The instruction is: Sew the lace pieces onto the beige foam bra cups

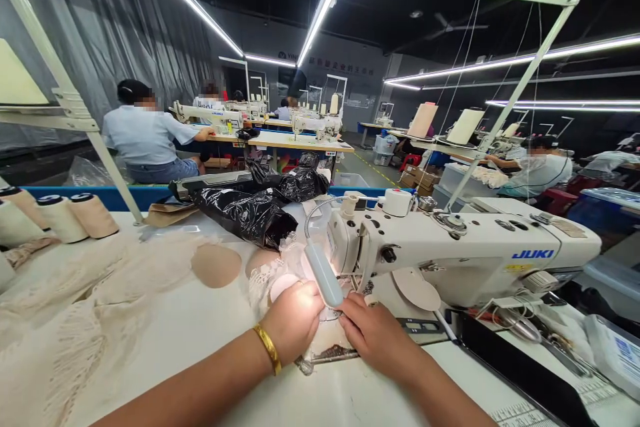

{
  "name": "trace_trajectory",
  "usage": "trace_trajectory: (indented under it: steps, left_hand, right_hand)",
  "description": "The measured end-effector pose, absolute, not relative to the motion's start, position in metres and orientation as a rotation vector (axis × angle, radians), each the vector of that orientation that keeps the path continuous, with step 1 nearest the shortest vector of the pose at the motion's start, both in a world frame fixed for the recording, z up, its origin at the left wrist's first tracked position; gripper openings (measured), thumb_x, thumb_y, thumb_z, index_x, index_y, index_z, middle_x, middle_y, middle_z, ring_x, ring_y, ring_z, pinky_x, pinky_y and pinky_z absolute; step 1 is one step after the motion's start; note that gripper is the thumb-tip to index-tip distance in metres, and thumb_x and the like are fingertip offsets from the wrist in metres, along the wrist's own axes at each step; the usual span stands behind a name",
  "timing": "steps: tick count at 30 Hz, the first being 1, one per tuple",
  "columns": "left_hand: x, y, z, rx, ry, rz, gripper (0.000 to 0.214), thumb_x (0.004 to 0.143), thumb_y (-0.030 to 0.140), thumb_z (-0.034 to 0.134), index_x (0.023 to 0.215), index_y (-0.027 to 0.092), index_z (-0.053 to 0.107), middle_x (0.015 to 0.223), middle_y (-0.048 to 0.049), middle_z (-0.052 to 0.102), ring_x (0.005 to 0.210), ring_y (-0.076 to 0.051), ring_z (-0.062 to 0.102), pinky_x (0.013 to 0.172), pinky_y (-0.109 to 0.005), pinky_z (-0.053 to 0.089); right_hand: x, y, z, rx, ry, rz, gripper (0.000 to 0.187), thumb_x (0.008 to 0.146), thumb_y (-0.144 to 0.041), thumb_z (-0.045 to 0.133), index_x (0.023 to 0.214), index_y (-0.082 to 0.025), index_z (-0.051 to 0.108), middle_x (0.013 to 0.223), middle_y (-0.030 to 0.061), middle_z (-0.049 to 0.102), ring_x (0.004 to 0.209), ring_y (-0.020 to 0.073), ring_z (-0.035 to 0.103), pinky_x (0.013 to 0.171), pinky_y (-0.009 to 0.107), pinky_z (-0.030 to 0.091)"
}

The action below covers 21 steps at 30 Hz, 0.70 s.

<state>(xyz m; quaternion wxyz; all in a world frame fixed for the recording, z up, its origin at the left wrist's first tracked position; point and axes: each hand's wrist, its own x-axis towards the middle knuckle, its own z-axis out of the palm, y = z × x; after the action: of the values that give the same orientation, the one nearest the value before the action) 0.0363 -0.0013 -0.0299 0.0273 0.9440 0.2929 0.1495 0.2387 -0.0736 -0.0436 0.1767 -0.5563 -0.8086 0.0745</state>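
In the head view, a cream lace fabric piece lies under the head of a white sewing machine. My left hand, with a gold bangle at the wrist, is closed on the fabric in front of the needle area. Opposite it, my right hand pinches the fabric's near right side, its fingers bent together. A grey lamp on a bendy neck hangs between both hands and hides the needle and part of the fabric. Light falls brightly on the left knuckles.
Black plastic bags lie behind the fabric. Cream lace and a round beige pad are at the left, near thread cones. A black tray stands at the right. A co-worker sits at another machine.
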Motion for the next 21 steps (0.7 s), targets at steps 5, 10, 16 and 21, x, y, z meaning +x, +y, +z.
trace_trajectory:
  steps: [5,10,16,21]
  left_hand:
    - [0.039,-0.007,-0.035,2.881,0.971,0.526,0.024,0.092,0.01,0.046,0.086,0.019,0.068,0.096,-0.0103,0.072,0.09,-0.028,0.066,0.083,-0.042,0.057]
    - [0.047,-0.01,-0.04,2.847,1.053,0.553,0.026,0.091,0.01,0.045,0.077,0.02,0.065,0.092,-0.0126,0.07,0.087,-0.029,0.065,0.079,-0.045,0.058]
    - [0.047,-0.007,-0.036,2.782,1.118,0.589,0.024,0.094,0.014,0.046,0.083,0.019,0.067,0.092,-0.0114,0.07,0.092,-0.03,0.065,0.087,-0.047,0.057]
    - [0.04,0.001,-0.029,2.749,1.083,0.586,0.016,0.093,0.017,0.052,0.09,0.02,0.068,0.107,-0.0101,0.07,0.107,-0.031,0.062,0.097,-0.047,0.052]
  right_hand:
    - [0.24,-0.073,-0.045,-1.565,-2.29,0.205,0.021,0.099,-0.013,0.043,0.106,-0.023,0.061,0.094,0.0035,0.061,0.078,0.0206,0.056,0.066,0.03,0.039]
    - [0.239,-0.073,-0.045,-1.557,-2.273,0.22,0.02,0.099,-0.014,0.044,0.103,-0.023,0.061,0.095,0.0032,0.062,0.078,0.0199,0.057,0.067,0.029,0.04]
    - [0.239,-0.073,-0.045,-1.553,-2.264,0.211,0.02,0.099,-0.014,0.044,0.104,-0.024,0.06,0.097,0.0035,0.063,0.077,0.0193,0.057,0.066,0.029,0.04]
    - [0.239,-0.073,-0.047,-1.533,-2.255,0.178,0.02,0.1,-0.015,0.043,0.104,-0.024,0.061,0.096,0.0042,0.065,0.081,0.0208,0.06,0.068,0.03,0.041]
